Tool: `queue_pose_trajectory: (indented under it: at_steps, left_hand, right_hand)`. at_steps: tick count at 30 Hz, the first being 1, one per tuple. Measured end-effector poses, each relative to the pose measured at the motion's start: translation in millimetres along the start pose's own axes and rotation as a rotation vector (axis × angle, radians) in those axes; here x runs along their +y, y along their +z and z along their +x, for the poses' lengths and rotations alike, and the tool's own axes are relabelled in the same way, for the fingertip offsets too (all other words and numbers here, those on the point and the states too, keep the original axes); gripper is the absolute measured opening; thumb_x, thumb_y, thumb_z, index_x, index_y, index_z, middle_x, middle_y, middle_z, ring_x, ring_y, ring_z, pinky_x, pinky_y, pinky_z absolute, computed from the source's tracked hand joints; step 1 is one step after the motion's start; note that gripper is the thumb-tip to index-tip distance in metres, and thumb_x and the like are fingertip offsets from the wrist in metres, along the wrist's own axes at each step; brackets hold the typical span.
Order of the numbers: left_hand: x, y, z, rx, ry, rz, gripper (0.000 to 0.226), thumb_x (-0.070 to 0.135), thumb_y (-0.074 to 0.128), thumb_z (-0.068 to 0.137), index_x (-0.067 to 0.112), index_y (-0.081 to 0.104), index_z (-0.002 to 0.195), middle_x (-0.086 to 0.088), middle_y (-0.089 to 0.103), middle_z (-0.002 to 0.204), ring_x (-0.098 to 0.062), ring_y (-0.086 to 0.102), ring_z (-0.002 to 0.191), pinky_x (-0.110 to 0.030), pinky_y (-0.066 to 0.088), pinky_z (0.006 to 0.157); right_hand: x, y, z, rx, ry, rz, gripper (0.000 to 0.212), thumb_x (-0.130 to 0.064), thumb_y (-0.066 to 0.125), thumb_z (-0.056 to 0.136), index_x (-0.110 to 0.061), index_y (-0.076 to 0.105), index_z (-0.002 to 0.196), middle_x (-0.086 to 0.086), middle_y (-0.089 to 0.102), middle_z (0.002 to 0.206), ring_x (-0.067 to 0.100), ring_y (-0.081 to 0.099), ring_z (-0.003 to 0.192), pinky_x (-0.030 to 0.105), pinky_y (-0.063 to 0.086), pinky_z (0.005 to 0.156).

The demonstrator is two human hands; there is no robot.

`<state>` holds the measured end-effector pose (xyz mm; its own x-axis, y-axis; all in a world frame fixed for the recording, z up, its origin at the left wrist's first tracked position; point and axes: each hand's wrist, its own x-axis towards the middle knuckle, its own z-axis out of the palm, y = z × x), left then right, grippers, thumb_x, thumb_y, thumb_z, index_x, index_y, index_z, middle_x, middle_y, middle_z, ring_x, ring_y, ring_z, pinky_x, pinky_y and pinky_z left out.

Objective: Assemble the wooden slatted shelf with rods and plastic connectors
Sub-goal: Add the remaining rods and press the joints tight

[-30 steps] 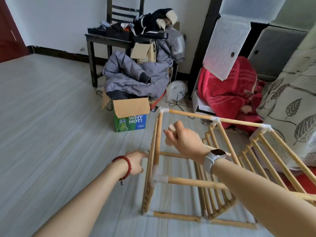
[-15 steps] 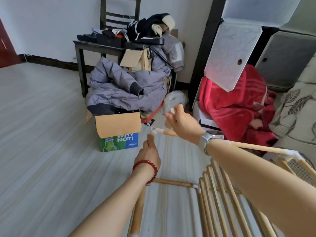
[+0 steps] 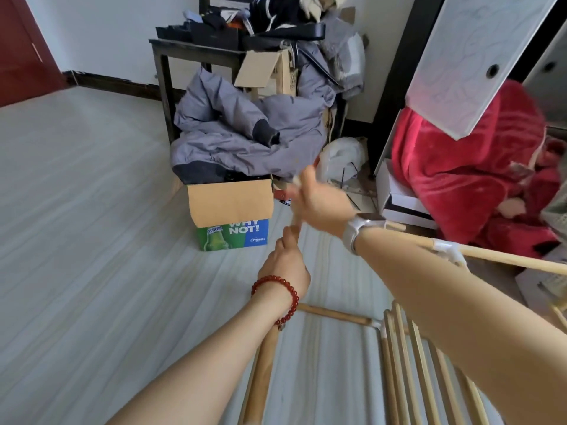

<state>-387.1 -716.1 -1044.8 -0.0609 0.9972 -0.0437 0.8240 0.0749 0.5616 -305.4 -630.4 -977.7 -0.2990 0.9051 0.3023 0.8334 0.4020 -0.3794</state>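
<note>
Nearest, under the right forearm: slatted panel (image 3: 408, 363) of the wooden shelf, slats running away from the viewer, lying over the floor (image 3: 92, 240). A thick upright rod (image 3: 260, 378) passes below the left wrist. A horizontal rod (image 3: 334, 315) runs from just behind the left wrist rightward to a white plastic connector (image 3: 379, 326) at the panel's corner.

Left hand (image 3: 287, 262), red bead bracelet (image 3: 283, 291) on the wrist: fingers curled into a loose fist, thumb pointing up; its grip is hidden behind the hand, so I cannot tell what it holds, if anything.

Right hand (image 3: 319, 204), just above and beyond the left, white watch (image 3: 357, 230) on the wrist: blurred, fingers bunched with the thumb up; whether it pinches a small pale piece cannot be told. Its fingers sit right over the left thumb tip.

Right of the right wrist: a long top rod (image 3: 506, 259) through a second connector (image 3: 446, 248), held off the floor.

Beyond both hands: cardboard box (image 3: 230, 210) with green-and-blue print. Behind it, grey jacket (image 3: 245, 133) draped from a dark desk (image 3: 184, 53) piled with clothes. Far right of the hands: red blanket (image 3: 460, 167), white cabinet door (image 3: 469, 56) hanging open above it.
</note>
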Motion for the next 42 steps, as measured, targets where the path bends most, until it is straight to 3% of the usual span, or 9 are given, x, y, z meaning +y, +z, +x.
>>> queue_pose_trajectory:
  at_steps: [3, 7, 12, 16, 23, 30, 34, 39, 42]
  left_hand:
    - [0, -2, 0, -0.014, -0.023, 0.026, 0.068, -0.002, 0.04, 0.088, 0.014, 0.01, 0.147, -0.011, 0.043, 0.134, -0.028, 0.052, 0.113, -0.036, 0.043, 0.084]
    - [0, -2, 1, 0.004, -0.025, 0.061, 0.067, 0.0, 0.041, 0.089, 0.013, 0.01, 0.147, -0.01, 0.047, 0.128, -0.026, 0.055, 0.108, -0.036, 0.046, 0.084]
    - [1, -5, -5, -0.051, -0.054, 0.175, 0.068, 0.005, 0.045, 0.087, 0.01, 0.01, 0.145, -0.013, 0.04, 0.136, -0.03, 0.046, 0.12, -0.04, 0.042, 0.086]
    - [4, -7, -10, 0.02, -0.063, 0.509, 0.062, 0.025, 0.037, 0.095, 0.012, 0.006, 0.147, -0.009, 0.009, 0.155, -0.033, 0.009, 0.143, -0.061, 0.006, 0.11]
    - [97, 29, 13, -0.039, 0.411, 0.385, 0.063, 0.034, 0.03, 0.1, 0.02, -0.004, 0.151, -0.001, -0.011, 0.159, -0.026, -0.017, 0.144, -0.059, -0.01, 0.112]
    - [135, 80, 33, -0.055, 0.482, 0.5, 0.07, 0.032, 0.043, 0.092, 0.021, 0.006, 0.15, 0.0, 0.016, 0.154, -0.026, 0.007, 0.144, -0.051, -0.01, 0.115]
    - [131, 88, 36, 0.058, 0.516, 0.453, 0.068, 0.024, 0.052, 0.082, 0.024, 0.021, 0.143, 0.003, 0.036, 0.138, -0.023, 0.028, 0.13, -0.049, 0.0, 0.115]
    - [130, 93, 38, 0.088, 0.524, 0.488, 0.068, 0.029, 0.05, 0.085, 0.024, 0.018, 0.145, 0.003, 0.033, 0.14, -0.023, 0.026, 0.132, -0.049, 0.0, 0.115]
    - [127, 95, 36, 0.092, 0.511, 0.463, 0.068, 0.026, 0.052, 0.082, 0.026, 0.021, 0.143, 0.006, 0.034, 0.138, -0.022, 0.027, 0.131, -0.049, 0.0, 0.115]
  right_hand:
    - [5, 6, -6, -0.121, -0.003, -0.09, 0.032, -0.04, 0.034, 0.1, -0.009, 0.031, 0.105, 0.01, 0.06, 0.085, 0.038, 0.06, 0.081, 0.038, 0.037, 0.064]
    - [-1, -21, 8, 0.136, 0.009, 0.027, 0.036, -0.038, 0.036, 0.1, -0.004, 0.034, 0.112, 0.007, 0.052, 0.079, 0.033, 0.051, 0.07, 0.039, 0.035, 0.062]
    - [23, 4, -23, -0.175, 0.088, -0.002, 0.031, -0.041, 0.041, 0.098, -0.014, 0.026, 0.096, 0.007, 0.052, 0.084, 0.038, 0.057, 0.086, 0.038, 0.036, 0.065]
    - [49, -40, -44, -0.109, 0.101, 0.0, 0.035, -0.046, 0.053, 0.091, -0.016, 0.037, 0.093, 0.0, 0.059, 0.08, 0.031, 0.055, 0.078, 0.038, 0.042, 0.069]
    - [130, -134, -84, -0.037, 0.481, -0.255, 0.033, -0.035, 0.042, 0.096, -0.006, 0.044, 0.112, 0.017, 0.059, 0.104, 0.037, 0.057, 0.098, 0.038, 0.044, 0.079]
    - [143, -165, -92, 0.633, 0.453, -0.007, 0.04, -0.042, 0.036, 0.098, -0.004, 0.038, 0.111, 0.006, 0.057, 0.088, 0.032, 0.055, 0.078, 0.035, 0.039, 0.068]
    - [170, -96, -114, 0.076, 0.506, -0.295, 0.036, -0.042, 0.033, 0.098, -0.007, 0.033, 0.104, 0.015, 0.063, 0.094, 0.04, 0.062, 0.092, 0.039, 0.036, 0.068]
    - [160, -141, -83, 0.517, 0.396, -0.046, 0.031, -0.034, 0.041, 0.099, -0.005, 0.036, 0.105, 0.01, 0.058, 0.082, 0.04, 0.059, 0.083, 0.038, 0.035, 0.067]
    - [171, -97, -109, 0.185, 0.507, -0.231, 0.026, -0.034, 0.039, 0.099, -0.009, 0.032, 0.099, 0.017, 0.064, 0.096, 0.039, 0.062, 0.09, 0.036, 0.033, 0.065]
